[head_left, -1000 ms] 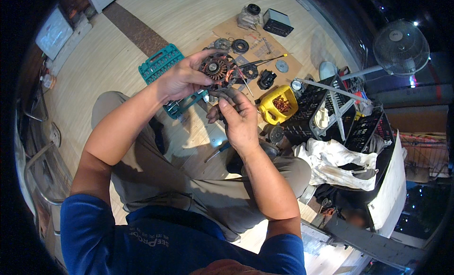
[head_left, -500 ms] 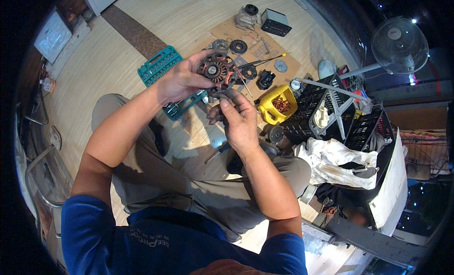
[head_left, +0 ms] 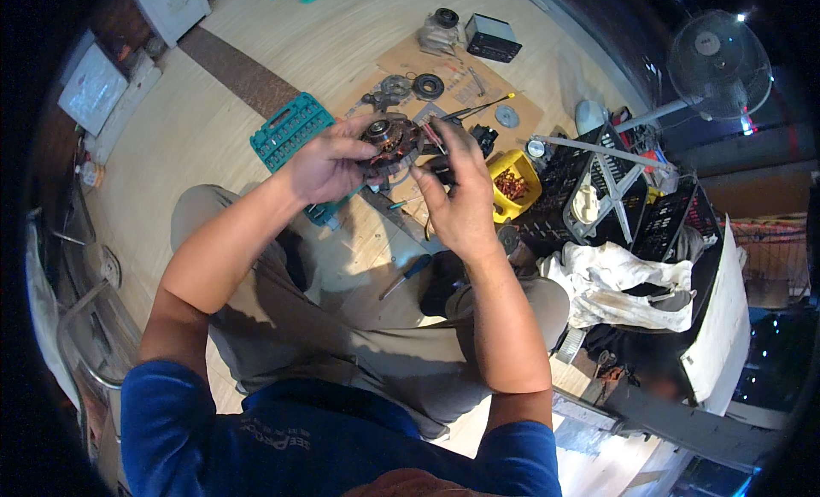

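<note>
Both hands are on the round copper-wound motor stator with dark metal core (head_left: 389, 144), held in the air above the cardboard mat, just in front of the knees. Versus a second ago: it sits slightly higher and more face-up to the camera, so it's been tilted for a look at the windings.

Left hand (head_left: 323, 165) at 9 o'clock of the stator, fingers wrapped on its rim and underside, closed on it as before. Right hand (head_left: 461, 202) at 4 o'clock has shifted: earlier it was curled low under the part, now fingers are narrow and raised, tips pinching at the thin coloured lead wires (head_left: 431, 138) on the stator's 3 o'clock edge. Can't tell if it holds a tool. My read: gone from supporting the part to working the leads.

Outward:
- teal plastic socket-set case (head_left: 289, 131), 9 o'clock, on wood floor, unchanged
- flat brown cardboard mat (head_left: 465, 82) at 12 with small round metal bearings and discs (head_left: 427, 86), yellow-handled screwdriver (head_left: 478, 110)
- yellow plastic tub of small reddish parts (head_left: 512, 182), 3 o'clock
- black plastic crates (head_left: 632, 215) and white rag (head_left: 628, 279) beyond at 3–4
- blue-handled screwdriver (head_left: 407, 275) on floor at 6, between the legs
- standing fan (head_left: 717, 61) at 2, far.
</note>
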Motion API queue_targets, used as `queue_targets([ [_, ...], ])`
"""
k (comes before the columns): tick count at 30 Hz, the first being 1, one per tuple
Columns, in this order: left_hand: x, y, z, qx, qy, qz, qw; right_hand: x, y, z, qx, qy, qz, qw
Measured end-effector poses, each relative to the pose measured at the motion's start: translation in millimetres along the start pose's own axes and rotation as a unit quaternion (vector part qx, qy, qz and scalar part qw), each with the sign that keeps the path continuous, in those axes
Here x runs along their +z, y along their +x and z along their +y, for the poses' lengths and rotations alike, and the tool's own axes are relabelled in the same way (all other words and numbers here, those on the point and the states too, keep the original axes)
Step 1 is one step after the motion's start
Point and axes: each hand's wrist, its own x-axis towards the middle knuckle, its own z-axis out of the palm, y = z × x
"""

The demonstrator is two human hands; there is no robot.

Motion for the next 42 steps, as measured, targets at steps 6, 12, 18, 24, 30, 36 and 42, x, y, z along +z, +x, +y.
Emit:
queue_targets([
  [6,-4,2,-10,-0.043,-0.006,-0.042,0.998,-12,-3,12,-0.045,0.017,-0.098,0.994],
  [12,-3,1,-11,-0.205,0.001,-0.032,0.978,-15,-2,12,0.105,0.077,-0.069,0.989],
  [18,-7,0,-14,-0.213,0.042,0.015,0.976,-9,-6,22,0.240,0.211,-0.071,0.945],
  [24,-6,-3,-7,-0.242,0.018,0.026,0.970,-8,-4,15,0.285,0.304,-0.073,0.906],
  [30,-1,-3,-7,-0.212,0.055,0.022,0.975,-8,-4,14,0.298,0.327,-0.065,0.894],
  [36,-9,-4,-10,-0.213,0.049,0.025,0.975,-8,-4,13,0.298,0.338,-0.059,0.891],
  [42,-22,-1,-16,-0.189,0.026,-0.006,0.982,-8,-5,13,0.297,0.353,-0.047,0.886],
])
